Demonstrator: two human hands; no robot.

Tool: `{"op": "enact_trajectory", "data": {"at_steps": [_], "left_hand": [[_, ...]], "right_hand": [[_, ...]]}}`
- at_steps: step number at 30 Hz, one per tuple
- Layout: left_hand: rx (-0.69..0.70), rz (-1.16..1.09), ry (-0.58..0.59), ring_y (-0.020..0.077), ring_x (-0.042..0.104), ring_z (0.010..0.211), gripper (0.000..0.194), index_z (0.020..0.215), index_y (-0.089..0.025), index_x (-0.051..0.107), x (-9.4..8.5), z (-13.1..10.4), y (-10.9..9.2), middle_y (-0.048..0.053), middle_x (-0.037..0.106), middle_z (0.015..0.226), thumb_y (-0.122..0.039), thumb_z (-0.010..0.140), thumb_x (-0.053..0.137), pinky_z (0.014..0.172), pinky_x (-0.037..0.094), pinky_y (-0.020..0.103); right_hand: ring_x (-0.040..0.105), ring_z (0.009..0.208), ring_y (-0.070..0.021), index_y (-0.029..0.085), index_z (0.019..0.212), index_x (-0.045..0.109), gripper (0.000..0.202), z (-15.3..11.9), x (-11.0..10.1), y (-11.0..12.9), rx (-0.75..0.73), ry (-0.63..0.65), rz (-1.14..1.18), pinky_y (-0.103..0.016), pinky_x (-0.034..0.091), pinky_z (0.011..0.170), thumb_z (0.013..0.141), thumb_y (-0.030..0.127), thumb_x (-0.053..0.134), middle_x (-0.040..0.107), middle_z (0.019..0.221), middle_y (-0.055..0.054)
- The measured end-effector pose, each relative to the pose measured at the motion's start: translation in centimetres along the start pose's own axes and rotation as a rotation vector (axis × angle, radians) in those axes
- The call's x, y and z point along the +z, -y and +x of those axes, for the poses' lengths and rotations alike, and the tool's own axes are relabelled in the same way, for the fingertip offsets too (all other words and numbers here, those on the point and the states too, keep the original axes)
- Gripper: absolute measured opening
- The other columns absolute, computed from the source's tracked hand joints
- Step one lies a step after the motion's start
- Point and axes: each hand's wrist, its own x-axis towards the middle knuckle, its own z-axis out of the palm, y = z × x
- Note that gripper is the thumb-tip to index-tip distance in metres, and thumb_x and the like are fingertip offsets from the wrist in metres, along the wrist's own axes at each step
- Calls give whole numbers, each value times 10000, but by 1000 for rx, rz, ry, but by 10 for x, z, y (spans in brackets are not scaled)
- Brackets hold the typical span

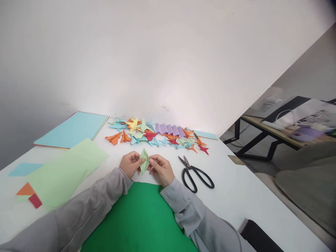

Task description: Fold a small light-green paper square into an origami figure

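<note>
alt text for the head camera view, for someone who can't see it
Two hands hold a folded green paper above a white table, with black-handled scissors to the right and colorful folded paper shapes behind.

a white bench (236,196) meets a pale wall (168,63). along the wall lie small folded paper shapes (151,135) in orange, yellow, red, blue and green, with a purple pleated strip (170,130) among them. at the left is a stack of large sheets (73,129), light blue on top; a pale green sheet (65,171) lies nearer, beside an orange scrap (25,189) and a red scrap (35,201). black-handled scissors (189,168) rest partly open at the right. beyond the bench, a black-legged table (273,130) carries a blurred purple item (304,133).
</note>
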Motion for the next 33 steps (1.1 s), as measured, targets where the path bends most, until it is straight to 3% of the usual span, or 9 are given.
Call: {"op": "enact_trajectory", "data": {"at_steps": [5,14,20,25,29,33], "left_hand": [[-22,-5,-5,72,474,343,310,546,-142,512,2,-2,-4,-59,520,405,-310,464,759,351,401,187],[-8,37,74,78,486,379,298,594,-139,515,2,-4,-3,-47,519,440,-340,528,724,394,415,204],[82,93,41,127,563,654,293,770,-138,598,-1,-3,0,26,589,732,-263,533,717,493,457,209],[133,87,81,130,550,698,235,822,-150,657,-2,-3,-4,67,561,893,-259,614,637,514,473,225],[206,140,154,138,548,720,147,737,-156,685,-2,-5,-2,67,568,827,-176,607,619,473,422,184],[200,131,183,141,563,697,97,654,-152,683,-3,-4,0,63,595,756,-136,580,622,486,430,193]], "right_hand": [[513,433,-87,157,752,583,277,-1,3,0,-5,-15,-58,-170,367,354,614,374,688,563,500,32],[464,395,-72,155,689,576,247,2,3,-3,9,-66,-63,-183,339,347,546,286,729,552,494,44],[429,383,-67,152,664,595,163,2,-2,-3,2,-84,-69,-202,323,384,553,222,693,540,477,45],[413,397,-81,154,649,611,100,2,-6,-4,50,-20,6,-217,307,418,553,148,584,517,456,46],[366,406,-70,151,623,608,111,-1,-3,-3,70,118,-45,-206,254,425,525,129,561,475,444,62],[365,417,-77,150,608,607,111,-2,0,-1,99,139,-78,-210,249,433,518,148,541,476,442,60]]}}
